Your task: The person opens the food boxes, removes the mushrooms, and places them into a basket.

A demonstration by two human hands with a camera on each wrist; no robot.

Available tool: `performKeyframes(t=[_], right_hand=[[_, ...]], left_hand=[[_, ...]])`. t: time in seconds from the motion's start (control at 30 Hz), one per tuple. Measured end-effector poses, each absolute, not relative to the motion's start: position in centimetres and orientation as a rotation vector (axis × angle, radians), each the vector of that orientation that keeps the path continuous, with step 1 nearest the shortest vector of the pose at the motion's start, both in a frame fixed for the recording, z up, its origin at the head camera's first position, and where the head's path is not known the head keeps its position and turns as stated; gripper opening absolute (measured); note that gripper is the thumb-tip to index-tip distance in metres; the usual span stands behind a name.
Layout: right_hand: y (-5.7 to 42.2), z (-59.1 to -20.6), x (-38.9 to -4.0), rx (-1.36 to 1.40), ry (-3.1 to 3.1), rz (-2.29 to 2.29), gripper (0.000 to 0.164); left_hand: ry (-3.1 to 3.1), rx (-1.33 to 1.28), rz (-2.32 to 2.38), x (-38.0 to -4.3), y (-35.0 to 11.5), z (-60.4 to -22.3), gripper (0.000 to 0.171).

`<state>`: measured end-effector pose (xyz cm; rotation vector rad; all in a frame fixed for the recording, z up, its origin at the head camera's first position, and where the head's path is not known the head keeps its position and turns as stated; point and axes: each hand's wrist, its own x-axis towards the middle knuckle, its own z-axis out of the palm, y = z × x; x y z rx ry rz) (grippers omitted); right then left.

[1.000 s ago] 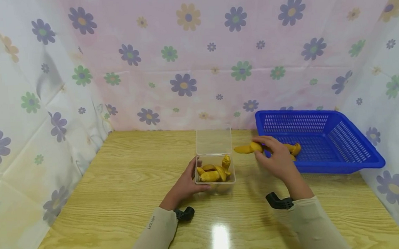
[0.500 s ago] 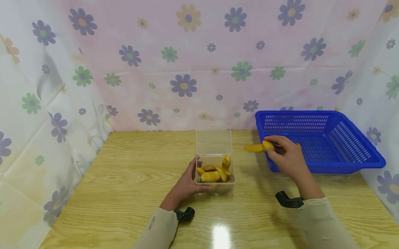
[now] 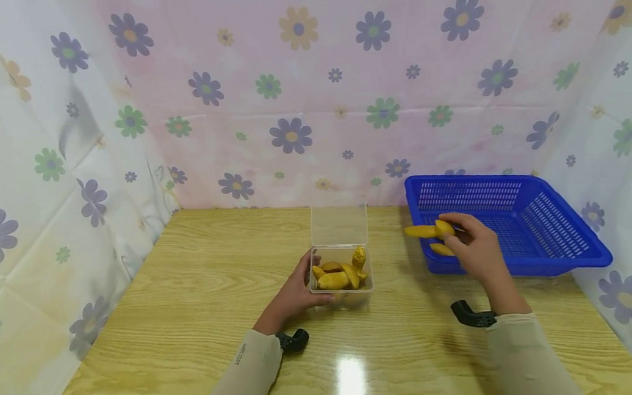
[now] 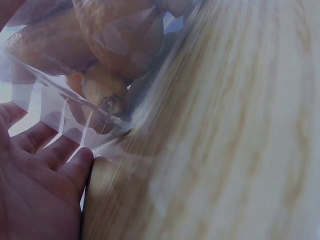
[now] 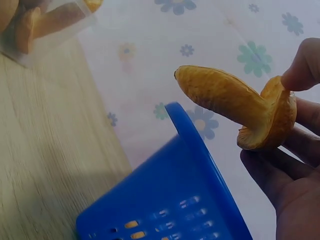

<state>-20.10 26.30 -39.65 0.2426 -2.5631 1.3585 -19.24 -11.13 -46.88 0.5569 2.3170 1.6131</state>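
Note:
In the head view a clear plastic box (image 3: 368,273) with its lid (image 3: 340,225) raised stands mid-table, holding several yellow-brown mushrooms (image 3: 333,281). My left hand (image 3: 296,294) grips the box's left side, thumb along the front and fingers behind; in the left wrist view the fingers (image 4: 75,167) press against the clear wall. Over the left rim of a blue basket (image 3: 562,260), my right hand (image 3: 476,244) pinches a mushroom (image 3: 423,231) by its cap, stem pointing left. The right wrist view shows that mushroom (image 5: 220,95) above the basket's rim. Another mushroom (image 3: 441,250) lies in the basket below.
The slatted blue basket sits at the table's back right, close to the flowered cloth (image 3: 342,98) that hangs behind and at both sides. Bare wood-grain tabletop (image 3: 215,253) lies left of the box. Both wrists wear black camera mounts (image 3: 470,314).
My right hand has moved right, carrying the mushroom from beside the box to over the basket's left rim. The left hand and the box have stayed in place.

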Motion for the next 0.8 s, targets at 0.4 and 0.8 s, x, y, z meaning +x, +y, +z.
performKeyframes(t=[0.4,0.8], right_hand=[[28.2,-39.7,-19.9,0.123,-2.561,1.331,0.042],[29.1,-39.5,-20.2,0.044,-2.617,1.309,0.048]], left_hand=[[2.329,0.566,1.599,-19.2,-11.1,-46.7,0.114],[2.37,0.55,1.639,-20.5,-11.3,-49.9,0.115]])
